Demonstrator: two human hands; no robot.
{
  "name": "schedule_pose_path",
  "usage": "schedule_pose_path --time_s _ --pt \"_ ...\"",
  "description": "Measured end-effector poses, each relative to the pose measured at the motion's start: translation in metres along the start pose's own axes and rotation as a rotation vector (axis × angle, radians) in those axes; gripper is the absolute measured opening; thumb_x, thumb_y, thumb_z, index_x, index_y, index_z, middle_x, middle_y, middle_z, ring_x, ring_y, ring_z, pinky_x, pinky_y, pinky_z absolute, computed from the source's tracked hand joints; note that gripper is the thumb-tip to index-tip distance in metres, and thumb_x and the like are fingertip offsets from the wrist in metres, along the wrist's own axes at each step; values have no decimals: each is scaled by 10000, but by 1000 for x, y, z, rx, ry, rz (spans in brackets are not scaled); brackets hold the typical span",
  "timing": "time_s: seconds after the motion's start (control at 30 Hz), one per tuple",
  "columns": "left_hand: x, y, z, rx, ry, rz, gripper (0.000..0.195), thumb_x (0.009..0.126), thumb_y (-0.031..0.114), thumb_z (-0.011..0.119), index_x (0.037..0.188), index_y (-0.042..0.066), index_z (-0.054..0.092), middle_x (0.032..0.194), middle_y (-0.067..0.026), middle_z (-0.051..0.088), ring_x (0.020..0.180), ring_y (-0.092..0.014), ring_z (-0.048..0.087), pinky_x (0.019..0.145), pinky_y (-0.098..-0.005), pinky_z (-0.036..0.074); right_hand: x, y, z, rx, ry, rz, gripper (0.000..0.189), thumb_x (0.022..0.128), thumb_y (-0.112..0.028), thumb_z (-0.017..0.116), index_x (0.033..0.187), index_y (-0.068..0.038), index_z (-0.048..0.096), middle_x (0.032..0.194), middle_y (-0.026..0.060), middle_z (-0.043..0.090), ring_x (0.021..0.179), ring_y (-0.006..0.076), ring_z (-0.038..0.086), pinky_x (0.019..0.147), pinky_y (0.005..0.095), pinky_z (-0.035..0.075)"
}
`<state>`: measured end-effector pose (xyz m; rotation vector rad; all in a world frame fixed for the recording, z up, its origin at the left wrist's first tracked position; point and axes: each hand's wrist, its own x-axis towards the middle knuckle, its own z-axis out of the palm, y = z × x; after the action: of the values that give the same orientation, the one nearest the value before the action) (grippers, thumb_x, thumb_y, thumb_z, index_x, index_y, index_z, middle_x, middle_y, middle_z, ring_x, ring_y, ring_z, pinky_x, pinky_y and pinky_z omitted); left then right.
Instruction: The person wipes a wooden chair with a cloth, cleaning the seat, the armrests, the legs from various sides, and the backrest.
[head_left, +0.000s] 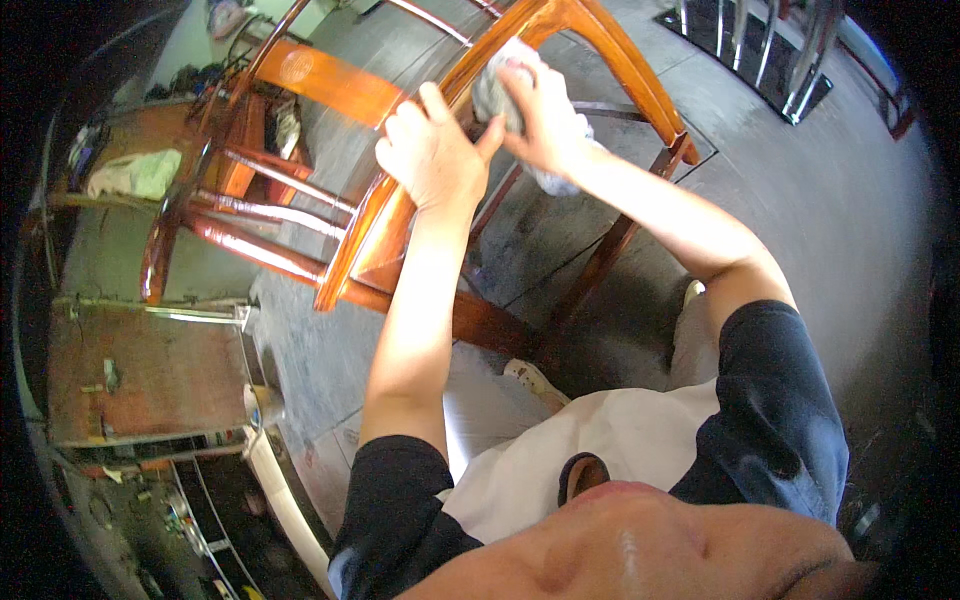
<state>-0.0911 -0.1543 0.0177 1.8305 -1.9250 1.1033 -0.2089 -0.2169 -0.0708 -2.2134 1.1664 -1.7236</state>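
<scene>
A varnished wooden armchair (379, 225) leans at an angle before me, its back splat (330, 82) bearing a round carved medallion. My left hand (439, 154) is curled over the chair's seat frame, thumb pointing to the right. Just beyond it, my right hand (547, 112) presses a bunched grey-white cloth (495, 97) against the same frame. Part of the cloth hangs below the right wrist. A curved wooden rail (622, 60) arches beyond the right hand, and darker legs reach down toward my feet. The fingertips under the cloth and under the frame are hidden.
At the left stands a worn brown-topped table (150, 375), with shelves of small items below. A pale green cloth (139, 172) lies on another surface farther off. Shiny metal legs on a black base (806, 97) are at upper right. My shoe (536, 379) is close beneath the chair.
</scene>
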Motion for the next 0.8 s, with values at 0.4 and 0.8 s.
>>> schedule_pose_path --time_s 0.4,0.8 --pt "-7 -3 -11 -271 -46 -25 954 680 704 615 1309 12 430 1051 -209 542 1005 -365 518 832 -476 393 -53 -67 29 478 -272 -107 599 735 -258 721 1241 -20 504 1214 226 541 1141 397 507 982 464 384" --pt "-76 -177 -46 -941 602 -796 493 727 230 778 1068 -23 526 988 -132 592 907 -211 549 752 -342 434 -72 -110 7 156 -495 -105 628 645 -119 733 1235 -153 520 1236 125 439 1126 354 462 927 400 455"
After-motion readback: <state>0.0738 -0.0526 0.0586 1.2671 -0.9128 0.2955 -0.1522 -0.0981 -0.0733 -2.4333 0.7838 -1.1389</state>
